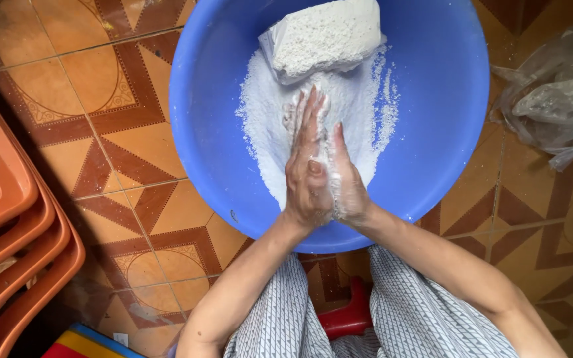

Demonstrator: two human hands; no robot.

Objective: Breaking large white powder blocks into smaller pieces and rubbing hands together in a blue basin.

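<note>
The floor point(134, 132) is tiled in orange and tan, with dark brown bands that form diamonds, triangles and curved lines, and pale grout lines between the tiles. A large round blue basin point(445, 99) stands directly on it, taking up the upper middle. To the left, a stack of orange plastic chairs point(14, 225) rests on the tiles. At the right edge lies a crumpled clear plastic bag point(555, 99), just apart from the basin. Near the bottom, a red stool point(349, 318) sits on the floor, and a striped, many-coloured object point(91, 343) shows at the lower left corner.
</note>
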